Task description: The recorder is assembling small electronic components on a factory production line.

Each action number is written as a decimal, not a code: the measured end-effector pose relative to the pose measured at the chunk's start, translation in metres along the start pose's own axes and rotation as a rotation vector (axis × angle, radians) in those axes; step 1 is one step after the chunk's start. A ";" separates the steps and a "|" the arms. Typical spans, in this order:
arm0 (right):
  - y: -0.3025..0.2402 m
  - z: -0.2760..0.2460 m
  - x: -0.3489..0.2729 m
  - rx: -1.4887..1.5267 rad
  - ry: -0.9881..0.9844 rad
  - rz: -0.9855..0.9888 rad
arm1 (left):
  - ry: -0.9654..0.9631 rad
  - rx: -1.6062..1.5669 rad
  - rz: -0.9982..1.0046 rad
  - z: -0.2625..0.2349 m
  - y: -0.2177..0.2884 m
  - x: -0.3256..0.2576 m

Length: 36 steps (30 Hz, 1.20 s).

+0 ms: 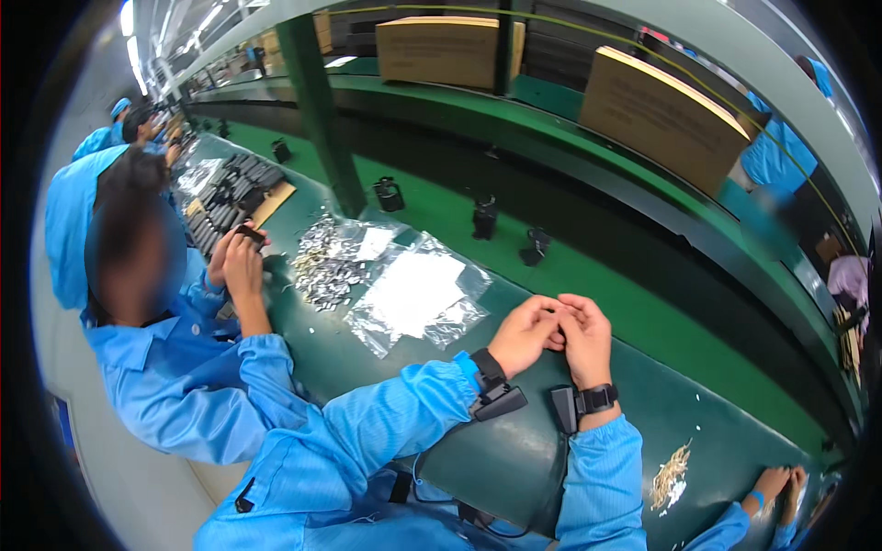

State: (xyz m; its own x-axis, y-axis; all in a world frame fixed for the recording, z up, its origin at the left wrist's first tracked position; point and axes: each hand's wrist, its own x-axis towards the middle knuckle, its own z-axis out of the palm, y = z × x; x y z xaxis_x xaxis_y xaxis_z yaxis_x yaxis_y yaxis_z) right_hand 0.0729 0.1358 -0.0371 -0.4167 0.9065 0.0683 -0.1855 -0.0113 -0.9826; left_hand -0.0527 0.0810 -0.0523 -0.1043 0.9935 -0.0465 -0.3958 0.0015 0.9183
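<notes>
My left hand (pixel 524 338) and my right hand (pixel 588 342) meet above the green table (pixel 404 363), fingertips pressed together. Both are closed; whatever sits between the fingers is too small or too hidden to make out. Each wrist wears a black strap with a dark block on it. Left of my hands lie clear plastic bags with white sheets (pixel 418 296). Beyond them spreads a heap of small silvery metal parts (pixel 323 274).
At my left a co-worker in blue (pixel 175 367) holds a small black piece (pixel 250 235) near rows of dark parts (pixel 230 195). Black parts (pixel 484 219) stand on the green conveyor (pixel 441 219). Thin pale strips (pixel 671 477) lie right, near another person's hands (pixel 779 479). A green post (pixel 322 119) rises ahead.
</notes>
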 end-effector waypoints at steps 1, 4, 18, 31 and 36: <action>-0.002 0.000 0.000 -0.022 0.008 -0.010 | 0.011 -0.016 0.013 0.003 0.000 0.000; -0.002 -0.003 0.001 -0.059 0.016 -0.027 | -0.010 -0.033 -0.003 0.002 -0.004 0.004; 0.005 0.000 0.002 -0.097 0.018 -0.017 | -0.016 -0.032 -0.005 -0.001 0.000 0.001; 0.006 -0.001 0.003 -0.116 0.008 -0.026 | -0.012 -0.032 0.039 -0.001 -0.002 0.001; 0.001 -0.007 0.002 -0.065 0.021 0.011 | -0.026 -0.033 0.018 0.009 0.001 0.003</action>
State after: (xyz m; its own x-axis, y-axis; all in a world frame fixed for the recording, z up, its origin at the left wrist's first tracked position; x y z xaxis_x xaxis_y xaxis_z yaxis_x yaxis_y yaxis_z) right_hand 0.0776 0.1405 -0.0389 -0.3995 0.9151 0.0544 -0.1228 0.0054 -0.9924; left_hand -0.0451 0.0849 -0.0480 -0.0885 0.9959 -0.0196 -0.4236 -0.0198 0.9056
